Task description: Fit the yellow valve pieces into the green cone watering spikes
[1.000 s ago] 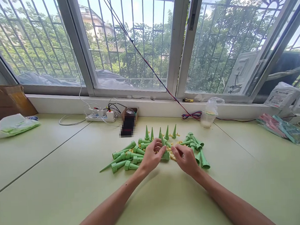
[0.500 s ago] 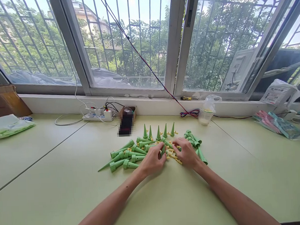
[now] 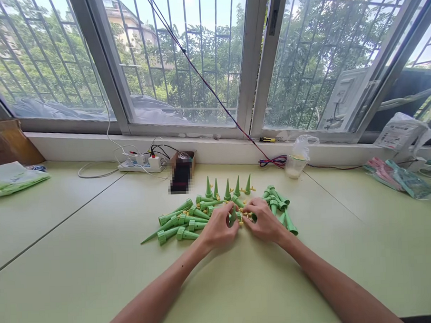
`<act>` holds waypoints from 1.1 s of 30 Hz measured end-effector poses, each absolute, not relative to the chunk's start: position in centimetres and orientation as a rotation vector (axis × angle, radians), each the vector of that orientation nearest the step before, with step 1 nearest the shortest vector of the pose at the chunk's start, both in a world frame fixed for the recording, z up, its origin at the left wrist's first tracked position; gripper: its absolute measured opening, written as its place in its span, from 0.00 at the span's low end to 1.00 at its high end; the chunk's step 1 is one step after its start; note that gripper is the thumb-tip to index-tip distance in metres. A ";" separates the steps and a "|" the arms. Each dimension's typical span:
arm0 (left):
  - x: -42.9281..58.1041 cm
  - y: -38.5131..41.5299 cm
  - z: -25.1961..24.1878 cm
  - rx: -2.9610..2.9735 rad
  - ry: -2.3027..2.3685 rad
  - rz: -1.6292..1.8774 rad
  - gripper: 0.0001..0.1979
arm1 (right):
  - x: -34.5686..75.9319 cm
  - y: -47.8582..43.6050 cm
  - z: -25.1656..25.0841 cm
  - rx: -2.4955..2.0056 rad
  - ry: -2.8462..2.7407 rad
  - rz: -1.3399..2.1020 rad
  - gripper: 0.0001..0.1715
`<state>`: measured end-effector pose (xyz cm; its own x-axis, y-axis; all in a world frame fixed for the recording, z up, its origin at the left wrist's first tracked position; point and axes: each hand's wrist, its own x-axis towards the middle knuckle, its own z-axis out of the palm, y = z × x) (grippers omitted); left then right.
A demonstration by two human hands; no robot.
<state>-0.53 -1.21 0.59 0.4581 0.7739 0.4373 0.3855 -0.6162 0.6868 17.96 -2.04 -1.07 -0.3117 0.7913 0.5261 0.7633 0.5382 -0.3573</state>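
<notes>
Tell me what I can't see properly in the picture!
In the head view:
- Green spike in the left hand: partly covered by that hand.
- What the right hand holds, if anything: hidden by that hand.
- Dark thing by the small box: blurred into blocks.
- Cardboard box: cut off by the left edge.
- Print on the white bag at right: too small to read.

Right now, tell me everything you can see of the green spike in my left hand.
The green spike looks like plastic and narrows toward its tip, which points up, leaning slightly right. Your left hand holds it near some yellow pieces, hiding much of it; its base is unclear.
</notes>
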 end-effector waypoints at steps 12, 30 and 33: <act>-0.7 -0.9 -0.1 2.288 0.969 0.918 0.11 | 17.9 -1.7 -1.7 -1.309 -2.179 0.002 0.04; -0.7 0.1 0.2 1.975 0.952 1.149 0.09 | 17.2 -2.2 -1.0 -1.111 -1.795 0.179 0.05; -0.7 0.1 0.3 1.984 0.978 1.215 0.08 | 17.0 -2.5 -0.9 -1.087 -1.803 0.175 0.05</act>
<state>-0.74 0.14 0.33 0.3069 0.8318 0.4626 0.2741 -0.5427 0.7939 17.05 -2.47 -0.86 -0.1141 0.7366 0.6667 0.5948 0.5881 -0.5480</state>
